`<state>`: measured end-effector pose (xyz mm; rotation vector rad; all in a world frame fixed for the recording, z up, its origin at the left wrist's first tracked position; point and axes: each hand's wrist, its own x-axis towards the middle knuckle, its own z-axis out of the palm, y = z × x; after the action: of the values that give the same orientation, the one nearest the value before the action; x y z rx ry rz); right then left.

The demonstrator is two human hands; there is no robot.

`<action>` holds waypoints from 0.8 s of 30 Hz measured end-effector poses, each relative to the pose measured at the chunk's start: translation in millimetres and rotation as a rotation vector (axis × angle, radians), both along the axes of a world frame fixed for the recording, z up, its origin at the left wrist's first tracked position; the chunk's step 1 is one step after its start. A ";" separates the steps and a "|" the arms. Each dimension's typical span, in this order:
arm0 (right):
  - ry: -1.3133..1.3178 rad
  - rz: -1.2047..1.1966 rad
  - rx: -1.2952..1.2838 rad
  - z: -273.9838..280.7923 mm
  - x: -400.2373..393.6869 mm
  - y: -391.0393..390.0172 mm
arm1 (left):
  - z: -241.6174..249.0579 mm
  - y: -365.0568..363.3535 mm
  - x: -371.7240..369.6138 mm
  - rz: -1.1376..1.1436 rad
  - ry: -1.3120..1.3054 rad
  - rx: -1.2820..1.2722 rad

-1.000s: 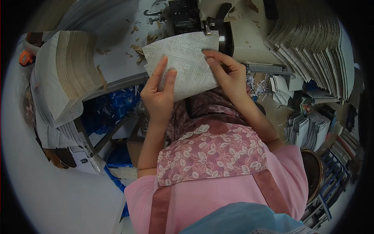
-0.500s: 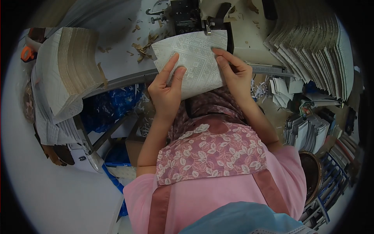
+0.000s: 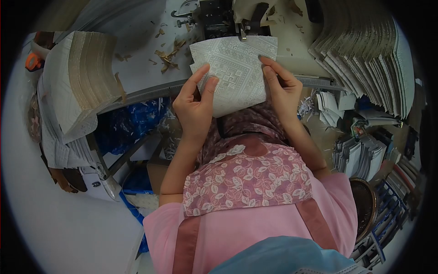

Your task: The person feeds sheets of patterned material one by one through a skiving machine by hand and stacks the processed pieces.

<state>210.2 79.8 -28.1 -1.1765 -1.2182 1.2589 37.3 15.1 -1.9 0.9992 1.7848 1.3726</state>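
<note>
A pale patterned sheet [image 3: 239, 80], embossed with geometric shapes, is held between my two hands. Its far edge lies at the metal foot [image 3: 243, 33] of a machine [image 3: 220, 29]. My left hand [image 3: 194, 105] grips the sheet's left side, with thumb and forefinger on top and the other fingers partly hidden beneath. On the right side, my right hand [image 3: 284, 93] pinches the edge between thumb and fingers. The sheet's near edge hangs over the table front, above my lap.
Tall stacks of similar sheets stand at the left [image 3: 89, 77] and right [image 3: 365, 59]. Brown scraps [image 3: 169, 59] litter the worktop [image 3: 141, 41]. Below are a blue plastic bag [image 3: 132, 125], bundles of pale pieces [image 3: 358, 155] and a blue rack [image 3: 388, 205].
The sheet has slid to the right along the machine foot and turned slightly. My right hand has moved right with it, while my left hand stays nearly in place.
</note>
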 end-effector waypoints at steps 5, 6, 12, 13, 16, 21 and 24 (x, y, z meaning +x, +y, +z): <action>-0.037 -0.018 -0.032 4.6 9.6 1.0 | -9.0 2.7 4.3 -0.040 0.034 0.047; -0.032 -0.028 -0.035 4.5 11.7 0.9 | -9.7 3.9 5.8 -0.045 0.035 0.059; -0.019 -0.070 -0.015 4.4 21.5 1.7 | -6.7 9.6 15.0 -0.085 0.040 0.078; -0.017 -0.076 -0.012 4.0 23.6 1.9 | -5.5 10.3 16.3 -0.093 0.043 0.068; -0.040 -0.101 -0.004 1.9 29.6 1.8 | -9.9 13.2 20.1 -0.104 0.042 0.103; -0.094 -0.134 0.005 5.9 40.9 0.5 | -9.0 17.8 27.8 -0.142 0.071 0.113; -0.098 -0.162 0.002 7.0 47.1 -1.9 | -7.3 20.1 31.4 -0.170 0.086 0.092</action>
<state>257.3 78.0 -21.1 -1.3213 -1.1698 1.0907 68.7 35.1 -9.2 1.2458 1.6682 1.3330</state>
